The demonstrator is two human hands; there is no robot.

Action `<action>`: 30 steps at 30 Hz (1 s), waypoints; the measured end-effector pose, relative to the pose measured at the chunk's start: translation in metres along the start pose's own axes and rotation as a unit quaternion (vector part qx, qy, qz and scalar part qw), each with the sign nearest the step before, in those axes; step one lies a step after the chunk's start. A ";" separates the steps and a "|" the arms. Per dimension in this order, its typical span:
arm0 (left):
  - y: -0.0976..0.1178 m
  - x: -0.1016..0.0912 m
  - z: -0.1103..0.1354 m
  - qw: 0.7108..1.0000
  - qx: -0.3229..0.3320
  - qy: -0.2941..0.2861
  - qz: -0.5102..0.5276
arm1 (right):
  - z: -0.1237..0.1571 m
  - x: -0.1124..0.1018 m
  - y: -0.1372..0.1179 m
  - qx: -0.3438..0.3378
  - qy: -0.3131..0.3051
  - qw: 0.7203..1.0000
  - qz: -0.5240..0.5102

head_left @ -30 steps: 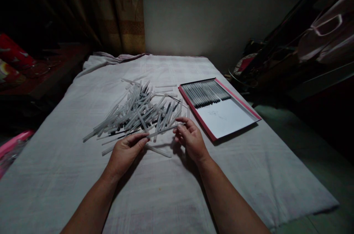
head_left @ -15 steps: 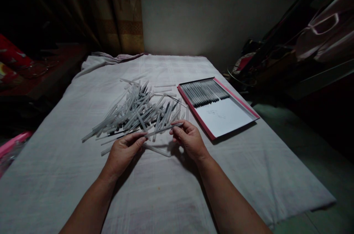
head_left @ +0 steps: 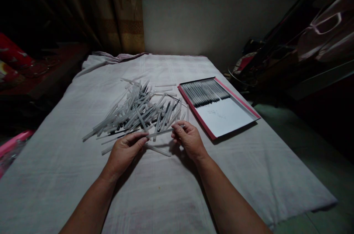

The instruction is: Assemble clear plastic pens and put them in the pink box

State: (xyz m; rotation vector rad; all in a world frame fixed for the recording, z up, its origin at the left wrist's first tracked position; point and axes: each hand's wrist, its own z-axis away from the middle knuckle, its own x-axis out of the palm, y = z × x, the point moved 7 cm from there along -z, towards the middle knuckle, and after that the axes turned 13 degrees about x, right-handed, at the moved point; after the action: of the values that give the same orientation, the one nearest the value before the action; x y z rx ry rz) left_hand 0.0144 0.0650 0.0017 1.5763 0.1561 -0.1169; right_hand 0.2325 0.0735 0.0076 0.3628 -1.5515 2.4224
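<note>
The left hand (head_left: 124, 154) and right hand (head_left: 189, 141), apart from each other, each pinch one slim tube (head_left: 162, 132) between thumb and fingers. The tube spans the gap between them, its long axis running left to right, with the right end slightly farther from the body. Just beyond lies a loose heap of similar tubes (head_left: 131, 114). The red-edged tray (head_left: 197, 112), holding a neat row of pens (head_left: 204, 93), lies beyond and rightward, nearer the right hand.

both hands (head_left: 125, 153) (head_left: 190, 141) in fingertip pinches
</note>
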 end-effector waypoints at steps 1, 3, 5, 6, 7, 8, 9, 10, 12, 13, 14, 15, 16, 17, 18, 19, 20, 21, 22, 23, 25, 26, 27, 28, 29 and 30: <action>0.000 0.000 0.000 1.000 0.001 0.002 0.001 | 0.000 0.000 0.000 0.004 -0.004 1.000 -0.001; 0.000 0.000 0.000 1.000 0.001 0.004 0.003 | 0.001 0.003 -0.001 0.009 -0.021 1.000 -0.001; 0.000 0.001 0.000 1.000 -0.004 0.003 0.003 | 0.002 0.004 -0.003 0.003 -0.031 1.000 0.001; 0.000 0.001 0.000 1.000 -0.006 0.003 0.003 | 0.002 0.004 -0.005 -0.004 -0.027 1.000 0.004; 0.000 0.001 0.000 1.000 -0.008 0.001 0.003 | 0.002 0.003 -0.006 -0.013 -0.019 1.000 0.009; 0.000 0.001 0.001 1.000 -0.006 0.001 0.003 | 0.002 0.003 -0.007 -0.021 -0.009 1.000 0.015; 0.001 0.001 0.001 1.000 -0.003 0.001 0.002 | 0.001 0.001 -0.007 -0.027 0.001 0.999 0.020; 0.002 0.001 0.000 1.000 0.001 0.000 0.000 | 0.001 0.001 -0.006 -0.028 0.007 0.999 0.021; 0.003 0.000 0.000 1.000 0.005 0.000 -0.006 | 0.001 0.000 -0.004 -0.017 0.004 1.000 0.014; 0.003 0.000 0.000 1.000 0.005 0.001 -0.008 | 0.001 0.001 -0.003 -0.008 -0.005 1.000 0.008; 0.003 0.000 0.000 1.000 0.004 0.001 -0.009 | 0.002 0.003 -0.002 0.001 -0.017 1.000 0.003; 0.003 0.000 0.000 1.000 0.003 0.001 -0.008 | 0.003 0.004 -0.002 0.007 -0.027 1.000 0.001; 0.003 0.000 -0.001 1.000 0.003 0.002 -0.006 | 0.003 0.005 -0.002 0.009 -0.035 0.999 0.001; 0.002 0.000 -0.001 1.000 0.004 0.002 -0.005 | 0.003 0.005 -0.003 0.007 -0.037 0.999 0.003; 0.002 0.001 -0.001 1.000 0.003 0.002 -0.004 | 0.002 0.005 -0.003 0.004 -0.033 0.999 0.006; 0.002 0.001 0.000 1.000 0.003 0.001 -0.004 | 0.001 0.004 -0.003 0.000 -0.024 1.000 0.007; 0.002 0.002 0.000 1.000 0.003 0.001 -0.004 | 0.000 0.003 -0.003 -0.003 -0.014 1.000 0.008; 0.002 0.002 0.000 1.000 0.002 0.000 -0.005 | -0.001 0.002 -0.002 -0.005 -0.004 1.000 0.007; 0.002 0.002 0.000 1.000 0.001 0.001 -0.005 | -0.002 0.000 -0.001 -0.004 0.003 1.000 0.004; 0.002 0.002 0.001 1.000 -0.001 0.001 -0.004 | -0.002 0.000 0.000 -0.001 0.004 1.000 0.000; 0.003 0.002 0.001 1.000 -0.003 0.002 -0.001 | -0.002 0.001 0.002 0.008 -0.010 1.000 -0.008; 0.003 0.002 0.001 1.000 -0.003 0.003 -0.001 | -0.001 0.002 0.002 0.012 -0.021 1.000 -0.010; 0.004 0.002 0.001 1.000 -0.003 0.002 -0.002 | -0.001 0.003 0.002 0.013 -0.029 0.999 -0.008; 0.004 0.002 0.000 1.000 -0.003 0.002 -0.003 | 0.000 0.003 0.001 0.013 -0.034 0.999 -0.004; 0.004 0.002 0.000 1.000 -0.004 0.002 -0.003 | 0.000 0.003 0.001 0.011 -0.034 0.999 0.000; 0.005 0.002 0.000 1.000 -0.005 0.003 -0.003 | -0.001 0.003 0.000 0.009 -0.029 1.000 0.004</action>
State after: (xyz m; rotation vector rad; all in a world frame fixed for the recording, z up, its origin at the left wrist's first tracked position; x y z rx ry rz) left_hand 0.0170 0.0649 0.0060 1.5668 0.1653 -0.1167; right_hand 0.2299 0.0742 0.0079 0.4336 -1.5593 2.4536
